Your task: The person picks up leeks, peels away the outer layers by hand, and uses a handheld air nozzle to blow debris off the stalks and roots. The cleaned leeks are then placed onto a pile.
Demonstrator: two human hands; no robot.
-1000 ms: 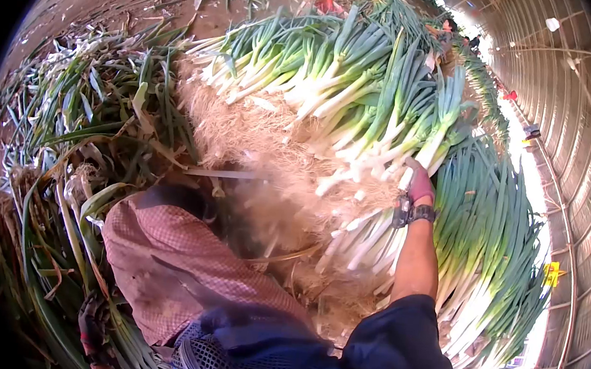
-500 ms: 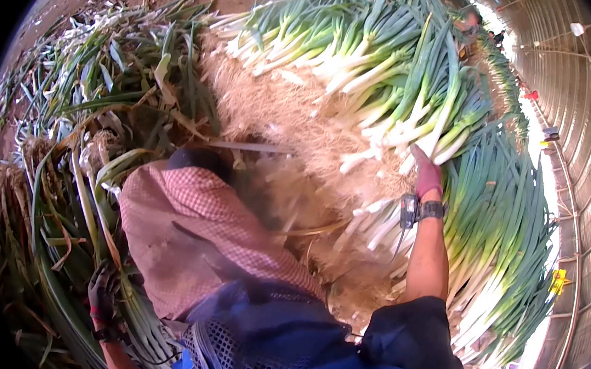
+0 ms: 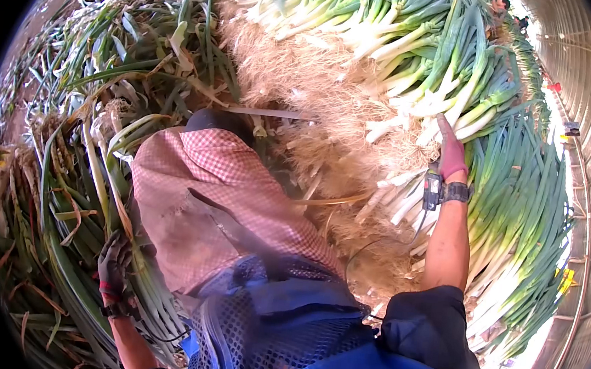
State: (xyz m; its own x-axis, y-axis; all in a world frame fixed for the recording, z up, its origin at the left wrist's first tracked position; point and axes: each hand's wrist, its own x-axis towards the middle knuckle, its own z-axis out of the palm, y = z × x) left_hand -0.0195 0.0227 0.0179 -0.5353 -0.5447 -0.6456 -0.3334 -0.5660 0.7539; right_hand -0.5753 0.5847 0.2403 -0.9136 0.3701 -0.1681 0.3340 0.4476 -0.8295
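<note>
Right hand (image 3: 451, 154), gloved, lies flat and released on smooth white leek stalks (image 3: 418, 97); left hand (image 3: 114, 267) grips limp green trimmings (image 3: 89, 186).

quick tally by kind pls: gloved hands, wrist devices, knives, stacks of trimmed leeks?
Gloved hands: 2, left hand on the untrimmed leeks, right hand on the upper leek stack
Wrist devices: 1, wrist device at the right wrist
Knives: 1, knife lying over the root trimmings
Trimmed leek stacks: 2, upper one and lower leek stack
Total: 6
</note>
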